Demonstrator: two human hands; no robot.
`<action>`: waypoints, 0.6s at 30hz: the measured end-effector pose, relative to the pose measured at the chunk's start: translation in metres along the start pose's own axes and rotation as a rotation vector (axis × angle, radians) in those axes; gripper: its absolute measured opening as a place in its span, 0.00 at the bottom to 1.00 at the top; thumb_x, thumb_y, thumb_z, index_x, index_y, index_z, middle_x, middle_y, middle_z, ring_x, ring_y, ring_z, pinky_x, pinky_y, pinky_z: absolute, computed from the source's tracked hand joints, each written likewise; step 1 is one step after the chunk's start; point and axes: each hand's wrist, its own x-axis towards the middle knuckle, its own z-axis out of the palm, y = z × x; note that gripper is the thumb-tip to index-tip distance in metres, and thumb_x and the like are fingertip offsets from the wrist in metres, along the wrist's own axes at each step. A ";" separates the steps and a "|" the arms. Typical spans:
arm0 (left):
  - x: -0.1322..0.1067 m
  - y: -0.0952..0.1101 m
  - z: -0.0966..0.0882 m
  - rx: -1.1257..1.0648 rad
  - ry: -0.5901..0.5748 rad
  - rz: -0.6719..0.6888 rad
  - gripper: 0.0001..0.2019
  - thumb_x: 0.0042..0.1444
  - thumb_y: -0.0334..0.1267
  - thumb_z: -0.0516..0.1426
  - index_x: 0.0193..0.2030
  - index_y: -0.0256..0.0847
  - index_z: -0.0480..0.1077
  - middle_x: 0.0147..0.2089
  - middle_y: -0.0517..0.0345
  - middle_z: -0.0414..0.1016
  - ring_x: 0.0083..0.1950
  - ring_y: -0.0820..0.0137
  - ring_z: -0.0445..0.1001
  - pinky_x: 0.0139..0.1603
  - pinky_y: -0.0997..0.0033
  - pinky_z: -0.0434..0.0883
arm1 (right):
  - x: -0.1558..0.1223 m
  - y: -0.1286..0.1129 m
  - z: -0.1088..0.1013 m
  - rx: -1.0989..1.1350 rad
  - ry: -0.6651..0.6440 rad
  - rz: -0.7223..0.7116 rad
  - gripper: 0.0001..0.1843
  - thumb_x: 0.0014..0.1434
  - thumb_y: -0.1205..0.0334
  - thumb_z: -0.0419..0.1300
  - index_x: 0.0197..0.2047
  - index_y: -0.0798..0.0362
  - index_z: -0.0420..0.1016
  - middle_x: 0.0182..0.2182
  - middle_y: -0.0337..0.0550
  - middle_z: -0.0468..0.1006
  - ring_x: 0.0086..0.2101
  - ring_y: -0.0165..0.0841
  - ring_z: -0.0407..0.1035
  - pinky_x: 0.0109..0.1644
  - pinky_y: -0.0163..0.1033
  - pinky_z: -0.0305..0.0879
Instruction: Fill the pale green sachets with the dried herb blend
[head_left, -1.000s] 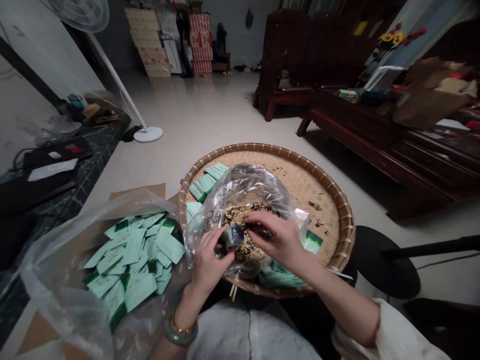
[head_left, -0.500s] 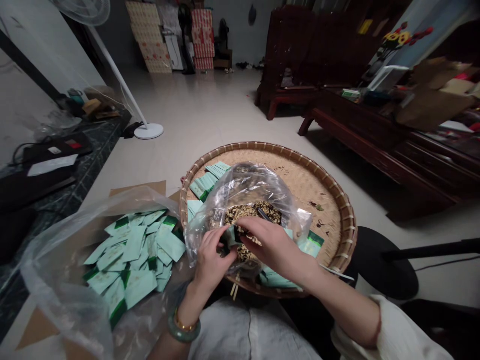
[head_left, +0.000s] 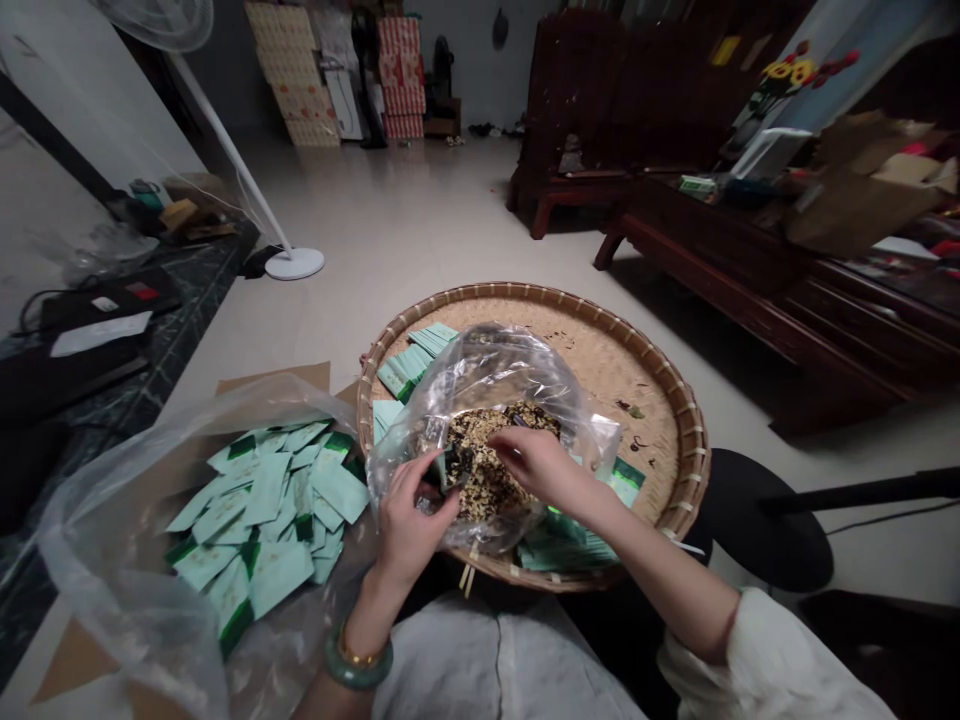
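Bamboo tray (head_left: 694, 465), pale tiled floor (head_left: 420, 220), dark wooden bench (head_left: 577, 185).

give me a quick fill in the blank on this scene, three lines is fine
The left hand wears a green ____ above a thin gold one.
The clear plastic bag sits on the round woven tray, with the larger heap of pale green packets to its ____.
The white pole on the floor belongs to a standing ____.

Answers: bangle, left, fan

We record mint-green sachets (head_left: 266, 510) with dark green bands at lower left, a speckled tan-and-black mixture (head_left: 487, 465) at centre, and red-and-white patterned cartons (head_left: 401, 70) at upper centre.
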 end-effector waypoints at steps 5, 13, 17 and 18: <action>-0.002 -0.009 -0.010 0.021 0.017 -0.056 0.20 0.50 0.35 0.61 0.52 0.39 0.70 0.45 0.51 0.77 0.42 0.64 0.77 0.43 0.66 0.75 | 0.009 0.019 0.025 -0.135 -0.194 0.037 0.07 0.60 0.71 0.56 0.37 0.55 0.76 0.33 0.46 0.77 0.34 0.33 0.71 0.39 0.34 0.60; -0.003 -0.010 -0.009 0.011 -0.013 -0.088 0.20 0.52 0.36 0.60 0.53 0.40 0.70 0.47 0.51 0.76 0.42 0.66 0.76 0.43 0.69 0.75 | 0.026 0.005 0.040 -0.159 -0.244 -0.045 0.02 0.57 0.68 0.62 0.35 0.55 0.75 0.34 0.45 0.73 0.35 0.34 0.68 0.36 0.34 0.57; -0.003 -0.010 -0.009 0.012 -0.017 -0.072 0.20 0.52 0.35 0.60 0.53 0.40 0.70 0.47 0.51 0.76 0.42 0.66 0.76 0.42 0.69 0.74 | 0.030 0.009 0.044 -0.113 -0.242 -0.039 0.07 0.53 0.75 0.60 0.34 0.56 0.77 0.34 0.46 0.76 0.35 0.33 0.70 0.37 0.33 0.59; -0.003 -0.010 -0.009 0.014 -0.016 -0.069 0.20 0.52 0.35 0.60 0.53 0.40 0.70 0.47 0.51 0.76 0.43 0.65 0.76 0.42 0.69 0.74 | 0.030 0.010 0.044 -0.096 -0.242 -0.038 0.08 0.53 0.75 0.60 0.35 0.56 0.78 0.34 0.45 0.77 0.35 0.33 0.70 0.38 0.33 0.60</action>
